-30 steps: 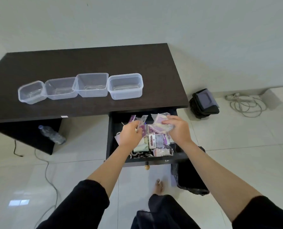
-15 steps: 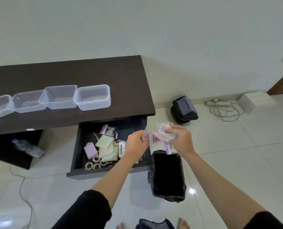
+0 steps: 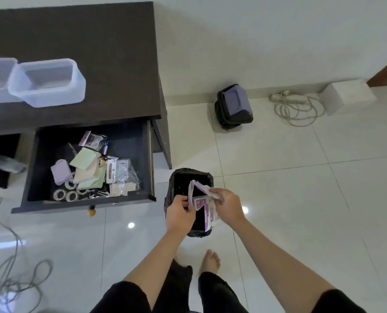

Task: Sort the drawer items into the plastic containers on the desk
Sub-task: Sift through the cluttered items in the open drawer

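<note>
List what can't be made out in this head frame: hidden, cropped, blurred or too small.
- Containers: the head view's left edge crops the row; only two show.
- Bin: black interior, contents unreadable; the left hand, right hand and purple packets cover its mouth.
- Packets: print too small to read; count unclear, they overlap.
- Drawer: lower items buried under the sticky notes.
- Grey thing under the desk: cropped, blurred.
</note>
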Available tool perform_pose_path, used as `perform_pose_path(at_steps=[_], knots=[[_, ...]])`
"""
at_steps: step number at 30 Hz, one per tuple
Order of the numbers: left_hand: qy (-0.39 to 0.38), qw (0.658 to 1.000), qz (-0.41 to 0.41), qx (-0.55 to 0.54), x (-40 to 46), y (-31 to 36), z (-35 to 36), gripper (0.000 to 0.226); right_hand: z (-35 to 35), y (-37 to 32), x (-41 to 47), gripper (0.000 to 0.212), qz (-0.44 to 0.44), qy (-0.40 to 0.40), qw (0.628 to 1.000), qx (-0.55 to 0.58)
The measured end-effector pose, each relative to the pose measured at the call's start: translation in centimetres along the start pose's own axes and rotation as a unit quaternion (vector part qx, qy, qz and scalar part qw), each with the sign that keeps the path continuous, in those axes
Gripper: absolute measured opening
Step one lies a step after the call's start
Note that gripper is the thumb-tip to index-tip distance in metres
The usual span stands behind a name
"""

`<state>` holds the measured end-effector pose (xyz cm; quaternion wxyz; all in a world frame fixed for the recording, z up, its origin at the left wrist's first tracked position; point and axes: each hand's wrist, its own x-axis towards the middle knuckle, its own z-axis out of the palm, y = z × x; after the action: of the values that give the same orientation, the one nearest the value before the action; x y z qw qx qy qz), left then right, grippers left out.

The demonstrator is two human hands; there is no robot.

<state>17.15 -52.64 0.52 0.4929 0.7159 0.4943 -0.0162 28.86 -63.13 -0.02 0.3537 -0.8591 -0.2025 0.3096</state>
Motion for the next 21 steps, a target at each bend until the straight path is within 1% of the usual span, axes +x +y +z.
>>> perform_pose_path(at_steps=[2,4,10,15,17,19,21], knots=[[-0.01,1.0,-0.023,0.004,0.6,-1.2,0.7,0.013,1.3,1.4,0.5,0.035,0.015,-0.026,1.0,0.002],[-0.018,0.999,-0.03,0.022,2.0,-2.6,1.5,0.011,2.8,2.5,1.5,0.033,0.029,-0.04,0.999,0.002],[-0.007,0.999,-0.036,0.036,8.5,-7.2,4.7,0.02,8.3,6.8,6.0,0.021,0.056,-0.051,0.997,-0.027],[-0.037,0.997,-0.035,0.054,14.0,-12.0,7.7,0.022,13.6,11.6,10.0,0.017,0.077,-0.064,0.995,-0.031],[-0.057,0.996,-0.036,0.059,15.9,-14.1,8.6,0.023,15.5,13.8,11.3,0.019,0.092,-0.073,0.993,-0.025],[-0.093,0.993,-0.046,0.054,17.4,-16.0,9.5,0.024,17.0,15.4,12.5,0.024,0.114,-0.089,0.989,-0.017],[-0.131,0.988,-0.05,0.061,18.4,-17.2,10.0,0.023,17.8,16.3,13.4,0.041,0.132,-0.105,0.985,-0.023]])
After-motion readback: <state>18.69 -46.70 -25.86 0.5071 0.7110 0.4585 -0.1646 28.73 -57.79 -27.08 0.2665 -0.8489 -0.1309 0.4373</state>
